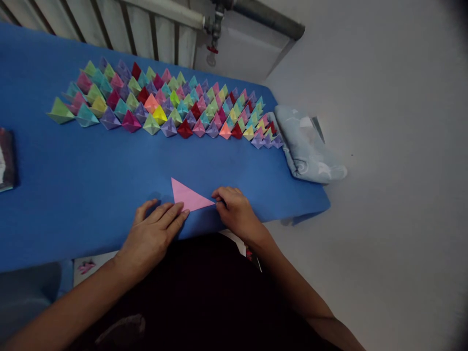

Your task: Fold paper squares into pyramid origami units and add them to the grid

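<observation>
A sheet of pink paper point(190, 196), folded into a triangle, lies on the blue table cover point(120, 180) near the front edge. The fingertips of my left hand point(153, 231) rest on its lower left side, fingers stretched out and the thumb apart. At the triangle's right tip is my right hand point(236, 209), its fingers curled together and touching the point of the paper. Beyond both hands stand rows of folded paper boats point(168, 127) in green, purple, red, pink, yellow and turquoise.
A folded light-blue cloth point(310, 151) lies at the table's right end, against the white wall point(395, 161). Behind the table are a radiator point(166, 41) and a pipe with a red valve point(212, 49). A dark item point(6, 158) sits at the far left.
</observation>
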Available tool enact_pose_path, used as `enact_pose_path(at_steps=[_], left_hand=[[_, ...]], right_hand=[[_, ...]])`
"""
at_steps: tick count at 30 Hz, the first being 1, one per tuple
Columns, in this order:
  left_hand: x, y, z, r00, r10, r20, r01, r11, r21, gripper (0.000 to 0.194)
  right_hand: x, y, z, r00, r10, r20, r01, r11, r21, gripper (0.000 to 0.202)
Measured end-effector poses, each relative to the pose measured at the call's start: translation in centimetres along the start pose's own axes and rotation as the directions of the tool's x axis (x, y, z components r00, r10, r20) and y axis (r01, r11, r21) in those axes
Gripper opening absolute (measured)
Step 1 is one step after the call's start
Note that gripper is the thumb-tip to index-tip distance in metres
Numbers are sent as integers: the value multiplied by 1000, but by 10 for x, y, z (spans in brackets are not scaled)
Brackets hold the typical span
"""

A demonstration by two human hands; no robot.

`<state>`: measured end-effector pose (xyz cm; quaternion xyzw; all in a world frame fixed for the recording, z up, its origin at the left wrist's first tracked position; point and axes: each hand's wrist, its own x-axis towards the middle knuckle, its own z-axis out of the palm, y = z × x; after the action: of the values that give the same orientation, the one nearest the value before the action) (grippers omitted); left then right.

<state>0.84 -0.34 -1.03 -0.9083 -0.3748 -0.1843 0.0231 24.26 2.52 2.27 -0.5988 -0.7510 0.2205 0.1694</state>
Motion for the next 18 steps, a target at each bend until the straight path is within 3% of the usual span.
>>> enact_pose_path(at_steps=[4,7,13,18], left_hand=[[-1,-1,2,1000,-1,-3,1,1000,-16,51],[-2,-2,2,1000,-10,12,11,1000,-14,51],[-2,-3,1,1000,-5,5,6,1000,-19,50],[-3,-5,6,999,10,-48,-11,1000,-28,46]], right_hand=[[6,-18,12,998,-52,-25,50,997,-51,15],[12,-17,18,1000,-5,22,7,998,-63,24],[7,1,4,998,52,48,-49,997,-64,25],[6,-17,0,994,67,91,-57,992,-111,27]])
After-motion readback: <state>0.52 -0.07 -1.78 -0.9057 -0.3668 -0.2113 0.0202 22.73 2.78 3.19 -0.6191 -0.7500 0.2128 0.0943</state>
